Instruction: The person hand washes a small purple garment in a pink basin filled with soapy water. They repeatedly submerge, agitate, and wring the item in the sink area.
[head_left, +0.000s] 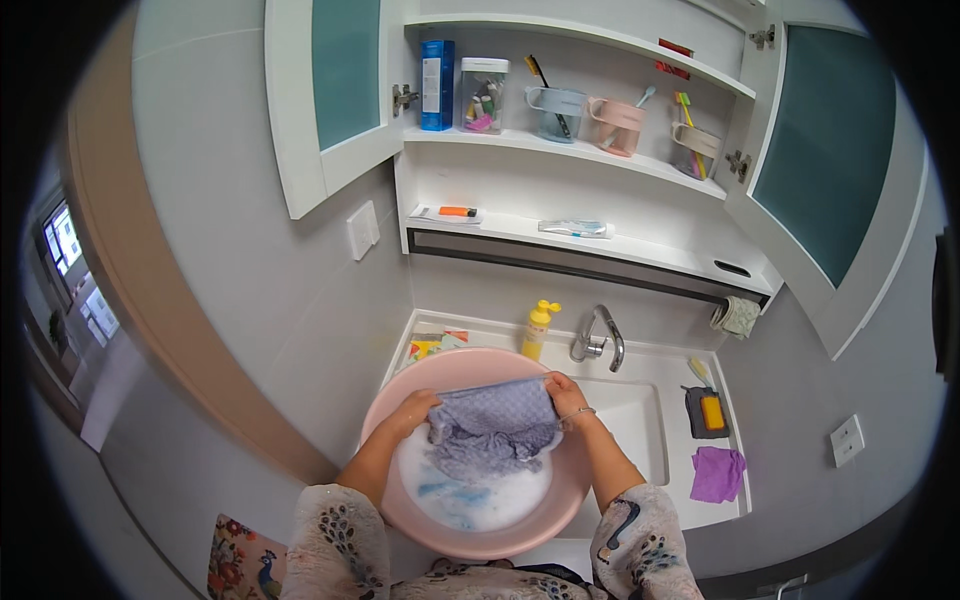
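A wet grey-blue towel is stretched between my hands, its lower part bunched and resting in white suds. My left hand grips its upper left corner, and my right hand, with a bracelet at the wrist, pinches the upper right corner. Beneath it is a large pink basin, holding foamy water with a bluish patch showing near the bottom. Part of the basin's inside is hidden behind the towel.
The basin overlaps the white sink and its faucet stands behind. A yellow bottle is at the back. On the right lie a purple cloth and a soap dish. Open cabinet doors hang above.
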